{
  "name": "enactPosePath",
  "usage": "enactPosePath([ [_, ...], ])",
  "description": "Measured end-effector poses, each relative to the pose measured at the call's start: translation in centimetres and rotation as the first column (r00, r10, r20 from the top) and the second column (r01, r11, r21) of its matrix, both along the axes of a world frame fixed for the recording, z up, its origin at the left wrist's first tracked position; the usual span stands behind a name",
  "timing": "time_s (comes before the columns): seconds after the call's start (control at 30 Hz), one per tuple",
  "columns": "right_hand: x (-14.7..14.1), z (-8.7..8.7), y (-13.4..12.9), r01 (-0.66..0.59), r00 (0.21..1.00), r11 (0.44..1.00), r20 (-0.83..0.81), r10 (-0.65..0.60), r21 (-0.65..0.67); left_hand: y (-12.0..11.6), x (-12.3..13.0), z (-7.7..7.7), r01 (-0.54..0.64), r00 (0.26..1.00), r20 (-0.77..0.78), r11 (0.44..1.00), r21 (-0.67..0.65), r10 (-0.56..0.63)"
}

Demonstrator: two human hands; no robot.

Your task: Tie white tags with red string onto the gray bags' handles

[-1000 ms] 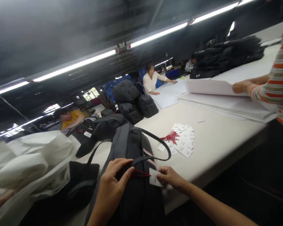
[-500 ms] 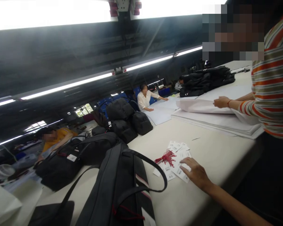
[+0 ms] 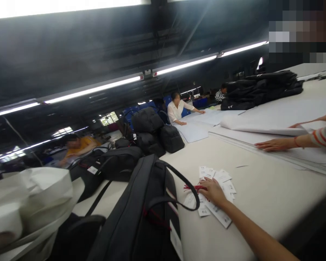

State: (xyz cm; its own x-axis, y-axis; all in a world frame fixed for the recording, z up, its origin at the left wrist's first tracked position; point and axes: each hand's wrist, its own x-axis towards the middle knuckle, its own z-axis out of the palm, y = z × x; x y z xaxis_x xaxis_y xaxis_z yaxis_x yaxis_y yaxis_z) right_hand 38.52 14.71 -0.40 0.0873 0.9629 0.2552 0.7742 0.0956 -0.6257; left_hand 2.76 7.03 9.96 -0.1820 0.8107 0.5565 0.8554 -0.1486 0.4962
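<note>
My right hand point(image 3: 214, 192) reaches in from the lower right, its bent fingers closed on a bunch of red strings point(image 3: 193, 187). These strings belong to white hang tags point(image 3: 223, 177) fanned out on the table, partly hidden under my palm. Just left of the tags stands a dark bag point(image 3: 136, 203), its handle loop arching close to my fingertips. A white tag point(image 3: 175, 237) hangs on a red string from that bag. At the lower left rises a crumpled off-white sheet point(image 3: 43, 199). No part of my left hand can be made out.
More dark bags point(image 3: 149, 136) are piled beyond, along the table point(image 3: 250, 195). At the right, a co-worker's hand point(image 3: 278, 144) rests on a stack of white sheets point(image 3: 241, 136). Dark fabric point(image 3: 263, 88) lies heaped behind. Other people work farther back.
My right hand has moved from the tags' right edge onto the red strings, its fingers closing there. The off-white sheet at the left now stands higher. The co-worker's hand has lowered onto the stack.
</note>
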Motion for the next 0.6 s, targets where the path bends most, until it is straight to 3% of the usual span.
enactPosePath([
  [0.1, 0.3, -0.4, 0.2, 0.007, 1.0, 1.0, -0.003, -0.007, 0.003, -2.6, -0.8, -1.7, -0.111, 0.985, 0.134, 0.994, -0.019, 0.113],
  [0.17, 0.5, -1.0, 0.3, 0.013, 1.0, 1.0, 0.001, -0.013, 0.011, -2.9, 0.1, -2.0, -0.083, 0.943, 0.319, 0.996, -0.041, 0.092],
  [0.23, 1.0, -1.8, 0.5, 0.02, 1.0, 0.999, 0.018, -0.021, 0.034, -1.6, 2.0, -1.6, 0.063, 0.858, 0.513, 0.997, -0.047, -0.03],
  [0.37, 2.6, -3.8, 1.8, -0.001, 0.997, 0.993, 0.075, -0.008, 0.12, 3.8, 5.4, -0.4, 0.208, 0.769, 0.616, 0.978, 0.01, -0.17],
  [0.47, 3.5, -4.8, 3.5, 0.005, 0.995, 0.985, 0.093, -0.022, 0.172, 7.1, 7.1, -0.5, 0.211, 0.742, 0.64, 0.976, 0.06, -0.2],
  [0.6, 3.4, -4.6, 4.0, 0.036, 0.994, 0.979, 0.095, -0.056, 0.201, 7.9, 11.4, -1.4, 0.085, 0.786, 0.611, 0.995, 0.051, -0.098],
])
